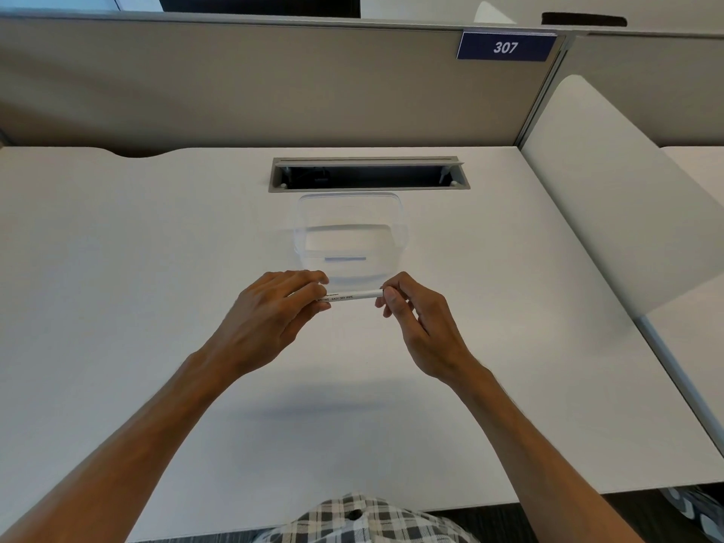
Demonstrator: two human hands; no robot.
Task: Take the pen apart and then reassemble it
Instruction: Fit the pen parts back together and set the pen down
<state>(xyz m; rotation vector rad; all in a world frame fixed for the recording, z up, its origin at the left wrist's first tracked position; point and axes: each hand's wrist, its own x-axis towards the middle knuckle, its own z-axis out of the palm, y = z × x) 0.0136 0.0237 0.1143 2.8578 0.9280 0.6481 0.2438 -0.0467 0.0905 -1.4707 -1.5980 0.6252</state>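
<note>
The pen (354, 296), a white marker with black print along its barrel, lies level just above the middle of the frame, held in the air over the desk (117, 268). The left hand (270, 307) closes around its left end, fingers curled over the barrel so that this end is hidden. The right hand (415, 319) pinches the right end between thumb and forefinger, the other fingers folded loosely below. Only the middle stretch of the barrel shows; whether a cap sits on either end cannot be told.

Just behind the pen, toward the top of the frame, stands a clear tub (403, 229) on the desk. It looks empty, though its see-through walls are faint and blurred; a short bluish mark shows low on its near side.

Beyond the tub a cable slot (368, 186) opens in the desk, its inside dark. A grey partition (235, 84) runs across the upper frame, carrying a blue plate (505, 47) reading 307 at upper right. A checked shirt (364, 519) is cut off at the bottom edge.
</note>
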